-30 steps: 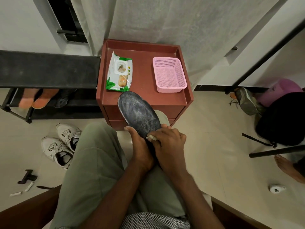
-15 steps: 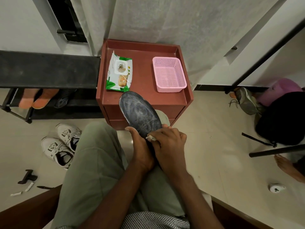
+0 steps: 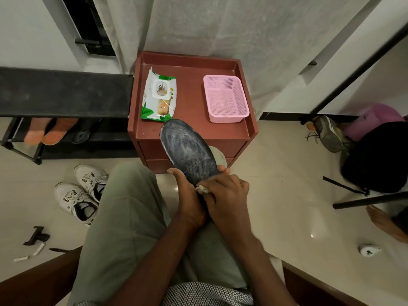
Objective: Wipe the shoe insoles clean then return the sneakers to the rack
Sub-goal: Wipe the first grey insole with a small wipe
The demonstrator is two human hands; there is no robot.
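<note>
Two hands meet at centre frame: left hand (image 3: 189, 202) grips the insole (image 3: 188, 151) at its heel end, right hand (image 3: 225, 195) pinches a wipe (image 3: 202, 189) against it. Insole's long axis runs up-left from both hands, toe over the desk (image 3: 194, 102) edge.
</note>
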